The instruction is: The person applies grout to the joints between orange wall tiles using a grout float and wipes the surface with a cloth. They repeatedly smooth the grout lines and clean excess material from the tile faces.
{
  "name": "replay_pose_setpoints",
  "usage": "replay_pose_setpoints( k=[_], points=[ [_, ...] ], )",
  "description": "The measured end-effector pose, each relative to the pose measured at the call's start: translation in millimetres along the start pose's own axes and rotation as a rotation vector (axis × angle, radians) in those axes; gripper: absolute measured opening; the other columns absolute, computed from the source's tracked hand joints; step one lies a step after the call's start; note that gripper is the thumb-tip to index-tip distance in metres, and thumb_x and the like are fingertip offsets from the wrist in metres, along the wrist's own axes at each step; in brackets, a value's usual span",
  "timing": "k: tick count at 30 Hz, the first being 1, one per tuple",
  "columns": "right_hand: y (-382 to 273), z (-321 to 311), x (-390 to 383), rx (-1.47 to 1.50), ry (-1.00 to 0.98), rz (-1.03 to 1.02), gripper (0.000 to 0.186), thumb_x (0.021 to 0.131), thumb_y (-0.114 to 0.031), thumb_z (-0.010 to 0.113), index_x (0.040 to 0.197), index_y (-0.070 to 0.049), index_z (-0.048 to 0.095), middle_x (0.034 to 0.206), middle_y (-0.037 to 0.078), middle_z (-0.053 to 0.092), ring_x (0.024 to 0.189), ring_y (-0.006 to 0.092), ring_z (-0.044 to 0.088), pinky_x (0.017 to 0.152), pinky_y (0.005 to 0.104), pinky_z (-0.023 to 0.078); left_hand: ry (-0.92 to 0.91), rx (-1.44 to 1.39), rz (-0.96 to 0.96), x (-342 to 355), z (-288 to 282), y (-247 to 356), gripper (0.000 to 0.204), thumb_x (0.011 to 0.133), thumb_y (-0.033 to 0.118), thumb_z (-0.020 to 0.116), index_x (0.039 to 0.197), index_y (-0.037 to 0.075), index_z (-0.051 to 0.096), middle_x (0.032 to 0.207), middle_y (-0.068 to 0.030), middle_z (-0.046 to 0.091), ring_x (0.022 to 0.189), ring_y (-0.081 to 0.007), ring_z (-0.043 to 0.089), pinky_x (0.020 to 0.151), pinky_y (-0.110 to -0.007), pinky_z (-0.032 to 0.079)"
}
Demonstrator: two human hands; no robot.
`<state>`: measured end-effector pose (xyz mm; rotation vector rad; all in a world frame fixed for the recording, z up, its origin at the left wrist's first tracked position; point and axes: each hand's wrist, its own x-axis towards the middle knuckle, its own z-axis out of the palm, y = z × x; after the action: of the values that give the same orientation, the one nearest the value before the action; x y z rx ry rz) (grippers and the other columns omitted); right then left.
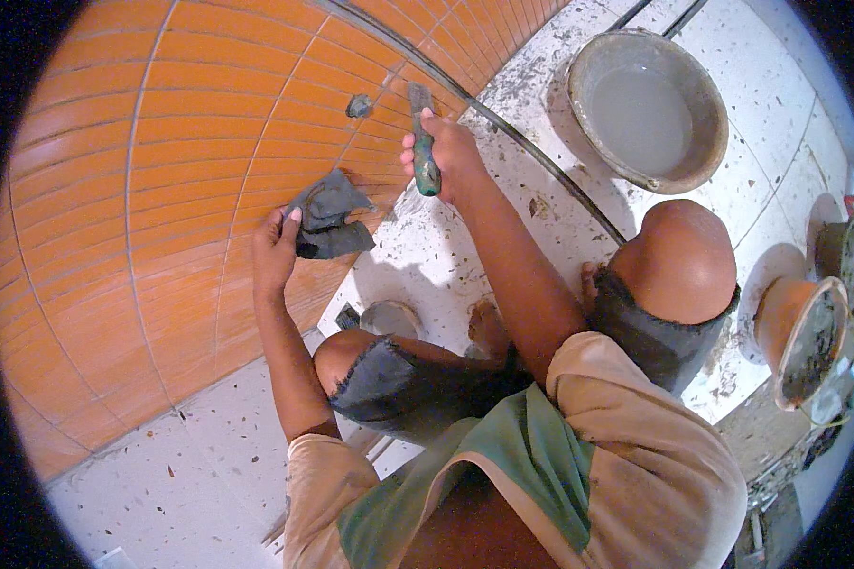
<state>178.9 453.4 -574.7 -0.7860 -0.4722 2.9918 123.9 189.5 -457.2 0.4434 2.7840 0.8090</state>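
My right hand [454,156] is closed around the green handle of a putty knife [425,156], its short grey blade pointing up beside the orange tiled wall [209,123]. To the left and lower, my left hand [275,248] pinches a dark grey, flat, ragged-edged piece [330,216] between thumb and fingers, against or close to the wall. Whether it is a rag or a stiff sheet coated in paste, I cannot tell. A small grey patch [359,105] marks the tiles left of the blade. Thin pale and grey joint lines run across the wall.
A round basin [714,156] of grey cloudy water stands at the upper right. Beside it a dark hose or cable [550,166] crosses the white, speckled surface [446,256]. An orange-brown bucket [780,327] is at far right. My knees flank a small round container [394,321].
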Motion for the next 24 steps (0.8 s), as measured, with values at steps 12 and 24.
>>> replay_pose_setpoints(
  k=[12, 24],
  points=[
    [-2.2, -9.1, 17.8, 0.136, -0.146, 0.091, 0.018, 0.103, -0.031, 0.051, 0.106, -0.013, 0.048, 0.076, 0.008, 0.061, 0.054, 0.0214, 0.059, 0.046, 0.0385, 0.052, 0.01, -0.065, 0.013, 3.7, 2.6, -14.6, 0.027, 0.101, 0.021, 0.059, 0.105, -0.004, 0.069, 0.087, -0.0017, 0.067, 0.079, -0.0097, 0.058, 0.073, -0.026, 0.047],
    [10.9, 3.0, -4.4, -0.015, 0.095, -0.085, 0.034, 0.101, -0.034, 0.055, 0.121, -0.008, 0.046, 0.073, 0.009, 0.059, 0.049, 0.0219, 0.059, 0.041, 0.0382, 0.051, 0.039, -0.052, -0.046, 2.5, 2.8, -15.7, 0.028, 0.1, 0.022, 0.06, 0.105, -0.004, 0.07, 0.086, 0.0, 0.067, 0.078, -0.0085, 0.057, 0.073, -0.025, 0.047]
  ],
)
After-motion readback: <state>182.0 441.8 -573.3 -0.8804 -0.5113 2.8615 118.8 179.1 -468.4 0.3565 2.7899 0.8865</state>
